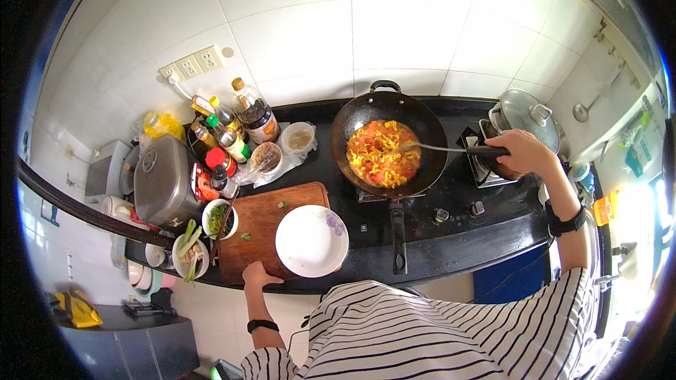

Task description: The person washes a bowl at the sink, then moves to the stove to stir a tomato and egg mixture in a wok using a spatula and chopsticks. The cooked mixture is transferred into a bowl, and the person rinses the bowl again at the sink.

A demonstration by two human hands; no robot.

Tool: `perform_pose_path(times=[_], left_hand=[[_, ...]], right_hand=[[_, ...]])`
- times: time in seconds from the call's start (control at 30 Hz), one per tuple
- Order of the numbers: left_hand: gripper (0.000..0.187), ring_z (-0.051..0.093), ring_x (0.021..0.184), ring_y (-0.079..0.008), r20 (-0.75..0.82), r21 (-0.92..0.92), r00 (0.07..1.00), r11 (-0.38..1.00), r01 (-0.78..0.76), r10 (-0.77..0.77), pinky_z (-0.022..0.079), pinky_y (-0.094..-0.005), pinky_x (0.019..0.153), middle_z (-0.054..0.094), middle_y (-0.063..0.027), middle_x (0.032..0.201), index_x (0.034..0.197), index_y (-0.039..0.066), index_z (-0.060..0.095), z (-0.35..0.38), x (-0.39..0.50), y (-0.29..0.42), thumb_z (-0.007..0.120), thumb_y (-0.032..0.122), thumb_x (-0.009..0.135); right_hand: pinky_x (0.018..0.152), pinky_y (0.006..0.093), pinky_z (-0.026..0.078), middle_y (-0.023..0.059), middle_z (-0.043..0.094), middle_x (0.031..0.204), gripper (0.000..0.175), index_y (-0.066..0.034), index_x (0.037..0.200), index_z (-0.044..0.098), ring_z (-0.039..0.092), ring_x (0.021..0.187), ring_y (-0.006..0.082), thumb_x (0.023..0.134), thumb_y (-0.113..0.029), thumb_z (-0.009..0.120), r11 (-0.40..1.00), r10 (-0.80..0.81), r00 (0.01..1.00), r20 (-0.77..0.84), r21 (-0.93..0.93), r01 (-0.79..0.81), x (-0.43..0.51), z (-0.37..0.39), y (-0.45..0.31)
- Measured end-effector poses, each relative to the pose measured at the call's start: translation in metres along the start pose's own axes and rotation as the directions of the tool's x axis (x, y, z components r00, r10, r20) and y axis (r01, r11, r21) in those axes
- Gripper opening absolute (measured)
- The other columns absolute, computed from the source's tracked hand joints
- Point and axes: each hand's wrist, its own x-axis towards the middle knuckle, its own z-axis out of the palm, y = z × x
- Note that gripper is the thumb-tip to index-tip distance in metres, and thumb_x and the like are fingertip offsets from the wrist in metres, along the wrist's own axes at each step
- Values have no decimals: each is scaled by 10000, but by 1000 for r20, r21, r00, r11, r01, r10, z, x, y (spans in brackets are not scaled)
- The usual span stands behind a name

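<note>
My right hand (522, 153) is closed around the black handle of a metal cooking utensil (441, 148). Its working end is hidden in the scrambled egg and tomato (381, 154) inside a dark wok (343, 124). At the front edge of a wooden cutting board (259, 221), my left hand (259, 275) rests with the thumb spread, holding nothing. To its right, a white bowl (311, 240) with a purple flower pattern sits partly on the board. A bowl of chopped greens (219, 219) and a bowl with scallion pieces (191, 256) stand left of the board.
The wok's long handle (398, 237) points toward me over the counter edge. A lidded pot (528, 116) stands on the right burner. Seasoning bottles (253, 111), tubs (298, 137) and a metallic appliance (163, 179) crowd the left. Brown chopsticks (224, 227) lean across the greens bowl.
</note>
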Motion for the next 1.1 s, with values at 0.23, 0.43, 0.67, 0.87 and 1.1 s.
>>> perform_pose_path(times=[0.23, 0.43, 0.67, 0.87, 1.1], left_hand=[[688, 641, 815, -305, 31, 15, 999, 1000, 10, -10, 518, -380, 702, 656, -172, 837, 795, -7, 635, -7, -5, 5, 844, 522, 408], [440, 588, 680, -304, -110, -416, 990, 901, -125, 86, 468, -392, 606, 592, -117, 684, 663, 62, 547, -26, -21, -10, 810, 400, 561], [177, 578, 787, -337, -769, -286, 637, 922, -261, -59, 462, -432, 654, 543, -128, 839, 832, 38, 528, -82, 23, -34, 652, 153, 778], [184, 581, 874, -347, -657, -192, 749, 980, -60, -83, 492, -431, 717, 534, -148, 958, 910, 41, 560, -89, 52, -37, 650, 120, 770], [141, 564, 912, -344, -645, -117, 762, 993, -22, -59, 483, -439, 736, 547, -146, 953, 871, 31, 560, -79, 67, -32, 645, 69, 765]], right_hand=[[758, 409, 488, 162, 649, 920, 467, -132, 1262, 513, 619, 834, 309, 801, -138, 586, 998, -40, 995, -96, 47, 45, 31, 21, 22], [404, 234, 388, 5, 504, 545, 295, -50, 1196, 516, 466, 440, 78, 925, -132, 433, 661, 34, 955, 295, 710, -243, 36, 67, 37], [492, 257, 464, 70, 608, 707, 393, -41, 1314, 430, 554, 537, 105, 930, -124, 455, 558, 43, 953, 299, 785, -271, 29, 137, 35], [692, 363, 475, 116, 593, 898, 365, -45, 1215, 516, 602, 772, 257, 863, -134, 554, 942, 80, 934, -347, 332, 43, 9, 126, 6], [734, 342, 489, 127, 588, 971, 278, -33, 1079, 587, 594, 864, 314, 806, -76, 615, 919, 86, 786, -612, 353, 174, -11, 80, -64]])
